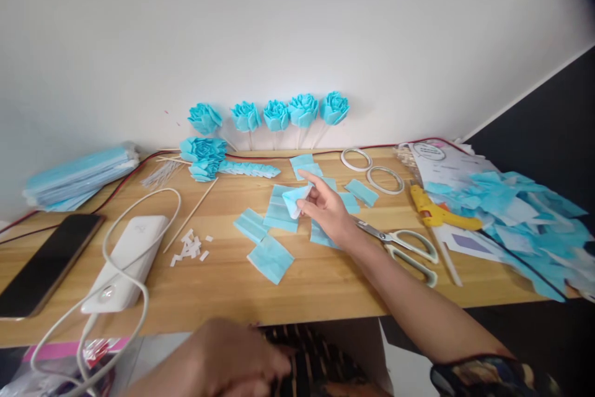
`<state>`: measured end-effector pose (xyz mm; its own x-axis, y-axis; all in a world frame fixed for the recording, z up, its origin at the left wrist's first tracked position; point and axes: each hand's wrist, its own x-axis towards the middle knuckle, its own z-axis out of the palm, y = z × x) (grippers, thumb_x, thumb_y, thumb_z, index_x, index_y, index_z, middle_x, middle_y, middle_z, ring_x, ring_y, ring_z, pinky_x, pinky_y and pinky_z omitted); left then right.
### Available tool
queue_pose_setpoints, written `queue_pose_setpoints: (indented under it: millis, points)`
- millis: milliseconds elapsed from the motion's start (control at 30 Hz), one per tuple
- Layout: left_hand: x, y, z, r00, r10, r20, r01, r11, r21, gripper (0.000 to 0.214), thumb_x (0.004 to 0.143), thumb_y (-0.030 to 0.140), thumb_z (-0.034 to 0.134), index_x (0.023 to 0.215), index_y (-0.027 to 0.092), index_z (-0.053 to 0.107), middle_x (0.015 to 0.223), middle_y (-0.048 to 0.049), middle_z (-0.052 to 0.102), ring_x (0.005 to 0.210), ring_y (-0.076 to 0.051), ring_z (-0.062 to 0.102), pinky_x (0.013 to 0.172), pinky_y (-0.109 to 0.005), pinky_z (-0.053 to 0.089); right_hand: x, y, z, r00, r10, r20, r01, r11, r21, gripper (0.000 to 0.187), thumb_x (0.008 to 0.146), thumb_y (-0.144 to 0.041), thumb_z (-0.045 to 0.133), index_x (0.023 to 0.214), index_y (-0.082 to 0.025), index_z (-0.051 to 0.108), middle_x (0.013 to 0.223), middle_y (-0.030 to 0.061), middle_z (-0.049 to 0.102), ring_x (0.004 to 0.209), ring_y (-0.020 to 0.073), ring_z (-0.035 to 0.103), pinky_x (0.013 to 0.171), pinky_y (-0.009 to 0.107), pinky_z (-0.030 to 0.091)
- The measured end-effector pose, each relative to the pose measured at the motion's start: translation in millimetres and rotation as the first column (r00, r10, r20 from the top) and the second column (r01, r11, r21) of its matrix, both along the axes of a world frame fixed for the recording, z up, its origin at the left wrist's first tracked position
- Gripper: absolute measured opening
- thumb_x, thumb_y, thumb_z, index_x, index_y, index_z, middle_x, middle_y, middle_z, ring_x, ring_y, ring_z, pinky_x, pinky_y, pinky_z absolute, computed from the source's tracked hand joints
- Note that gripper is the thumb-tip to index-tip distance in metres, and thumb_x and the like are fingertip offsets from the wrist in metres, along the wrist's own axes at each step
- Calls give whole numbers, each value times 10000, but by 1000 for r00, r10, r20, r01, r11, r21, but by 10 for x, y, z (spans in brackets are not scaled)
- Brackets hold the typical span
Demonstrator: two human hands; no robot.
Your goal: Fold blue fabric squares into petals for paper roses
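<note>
My right hand (324, 202) is over the middle of the table, pinching a small folded piece of blue fabric (294, 200) between thumb and fingers, with the index finger stretched past it. Flat blue squares lie under and around that hand, among them a loose square (271, 259) nearer the table's front edge. Close to the right wrist rest scissors (387, 237) with pale handles. My left hand (232, 357) is low at the table's front edge, above my lap. Motion smears its fingers, so whether anything is in them does not show.
Several blue fabric flowers on sticks (276, 116) lean at the wall. Left are a stack of masks (81, 175), a phone (49, 264) and a white power bank (127, 264) with a looped cable. Right are tape rolls (356, 160), a yellow glue gun (437, 211) and blue scraps (520, 223).
</note>
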<state>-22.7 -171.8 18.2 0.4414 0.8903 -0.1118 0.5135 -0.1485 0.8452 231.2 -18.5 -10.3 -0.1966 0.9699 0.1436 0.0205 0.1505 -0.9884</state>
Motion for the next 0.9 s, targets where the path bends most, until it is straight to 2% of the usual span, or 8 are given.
queue_pose_setpoints:
  millis: [100, 200, 300, 433, 533, 667, 800, 900]
  points:
    - [190, 588, 147, 993, 105, 44, -107, 994, 25, 347, 897, 499, 532, 923, 235, 756, 798, -20, 708, 685, -167, 638, 637, -278, 531, -6, -4, -26, 998, 65, -16, -65, 998, -10, 620, 825, -236, 627, 1414, -255, 437, 751, -40, 543, 667, 129, 540, 661, 285, 494]
    - [391, 1132, 113, 950, 238, 200, -251, 967, 40, 376, 871, 460, 564, 1035, 156, 712, 865, -57, 697, 617, -134, 586, 572, -254, 511, -11, -13, -44, 995, 96, -8, -96, 995, -3, 619, 833, -243, 636, 1419, -263, 436, 749, -43, 535, 668, 124, 517, 644, 263, 461]
    - [516, 1427, 16, 950, 169, 263, -171, 985, -14, 456, 808, 464, 629, 1117, 131, 667, 799, -40, 660, 544, -118, 536, 495, -242, 477, -18, -24, -45, 994, 108, -20, -108, 994, -4, 633, 834, -240, 634, 1429, -270, 423, 784, -34, 550, 692, 122, 514, 644, 254, 441]
    - [589, 1552, -27, 978, 40, 204, -47, 998, 30, 336, 823, 470, 598, 867, 147, 680, 670, 6, 568, 549, -108, 482, 486, -217, 396, -29, -35, -14, 995, 101, 7, -101, 995, -18, 640, 822, -242, 640, 1426, -253, 431, 733, -48, 509, 655, 112, 488, 606, 242, 412]
    - [631, 1612, -37, 989, 33, 144, -44, 996, 75, 305, 824, 429, 578, 700, 153, 614, 599, 23, 511, 556, -105, 446, 495, -215, 324, -38, -40, 17, 996, 91, 24, -90, 995, -36, 640, 812, -230, 637, 1420, -235, 437, 718, -54, 498, 645, 108, 483, 609, 242, 414]
    - [665, 1668, -70, 994, 12, 113, -24, 994, 106, 302, 817, 386, 561, 618, 159, 547, 569, 30, 467, 556, -103, 420, 517, -227, 288, -50, -36, 20, 996, 87, 30, -85, 995, -41, 642, 804, -208, 623, 1418, -222, 436, 708, -60, 493, 633, 103, 483, 612, 244, 424]
    - [642, 1654, -77, 975, 30, 222, -44, 997, 60, 307, 821, 392, 583, 625, 157, 554, 571, 31, 470, 552, -98, 412, 526, -226, 299, -42, -26, 3, 995, 77, 59, -77, 997, -11, 604, 825, -217, 600, 1409, -232, 450, 723, -52, 507, 629, 102, 493, 600, 243, 432]
    - [595, 1625, -86, 918, 142, 369, -122, 989, -77, 323, 822, 420, 625, 647, 158, 556, 577, 28, 508, 534, -89, 423, 520, -217, 327, -17, -30, 23, 994, -1, 110, -9, 996, 90, 567, 848, -222, 566, 1403, -255, 455, 851, -2, 600, 761, 136, 577, 682, 279, 491]
